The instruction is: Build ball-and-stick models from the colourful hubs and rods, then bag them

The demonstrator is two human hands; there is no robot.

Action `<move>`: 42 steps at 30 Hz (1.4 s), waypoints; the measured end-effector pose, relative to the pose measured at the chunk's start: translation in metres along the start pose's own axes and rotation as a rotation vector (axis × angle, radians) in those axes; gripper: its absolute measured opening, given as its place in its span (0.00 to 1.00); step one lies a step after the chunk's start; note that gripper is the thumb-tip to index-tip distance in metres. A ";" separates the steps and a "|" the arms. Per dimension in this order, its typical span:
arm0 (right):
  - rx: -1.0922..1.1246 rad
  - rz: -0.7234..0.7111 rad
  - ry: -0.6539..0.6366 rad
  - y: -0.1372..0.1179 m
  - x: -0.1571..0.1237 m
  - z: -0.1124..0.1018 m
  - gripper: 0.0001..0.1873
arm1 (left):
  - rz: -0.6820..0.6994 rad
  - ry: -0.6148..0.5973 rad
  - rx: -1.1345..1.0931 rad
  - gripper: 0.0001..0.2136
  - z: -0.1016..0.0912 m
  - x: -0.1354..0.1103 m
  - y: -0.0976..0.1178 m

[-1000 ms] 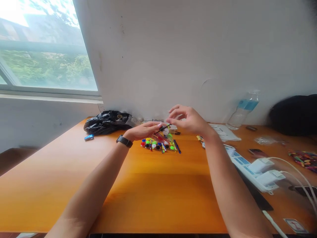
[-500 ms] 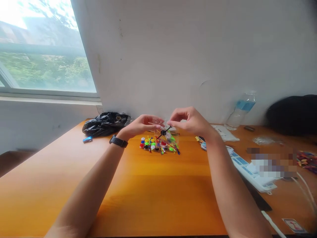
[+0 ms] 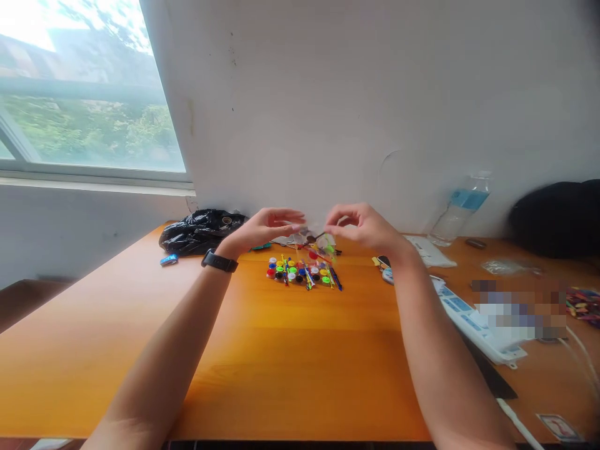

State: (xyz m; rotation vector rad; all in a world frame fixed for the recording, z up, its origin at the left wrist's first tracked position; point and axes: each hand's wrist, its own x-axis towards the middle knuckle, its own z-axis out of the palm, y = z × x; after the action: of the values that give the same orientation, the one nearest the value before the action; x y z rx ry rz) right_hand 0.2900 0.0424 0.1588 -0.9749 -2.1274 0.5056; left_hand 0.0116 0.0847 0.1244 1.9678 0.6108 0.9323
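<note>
The left hand [image 3: 276, 229] curves, its thumb and fingers parted; whether it grips anything I cannot tell. Just right of its fingertips, a thin black piece [image 3: 310, 239] slants up to the right hand [image 3: 355, 224], the nearer one, which pinches its upper end. Left of the left hand, a black plastic bag [image 3: 199, 232] lies on the tabletop [image 3: 290, 362]; below both, small coloured parts [image 3: 300, 275]; well right, a clear bottle [image 3: 462, 209].

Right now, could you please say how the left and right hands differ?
The left hand has a black wristband at the wrist, whereas the right hand has none. The left hand's fingers stretch fairly straight; the right hand's curl more. Both hover above the table.
</note>
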 end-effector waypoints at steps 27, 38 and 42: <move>0.346 0.045 0.144 0.038 0.011 0.015 0.16 | 0.040 0.158 0.025 0.19 -0.001 0.002 -0.008; 0.372 -0.022 0.246 0.034 0.009 0.016 0.09 | 0.100 0.250 -0.049 0.15 0.002 0.000 -0.002; 0.348 -0.019 0.253 0.035 0.009 0.017 0.09 | 0.085 0.300 -0.027 0.17 0.005 0.001 -0.001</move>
State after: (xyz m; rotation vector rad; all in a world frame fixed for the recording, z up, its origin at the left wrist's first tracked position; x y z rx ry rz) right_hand 0.2901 0.0707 0.1307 -0.7743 -1.7487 0.6787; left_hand 0.0161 0.0832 0.1218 1.8563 0.6818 1.2955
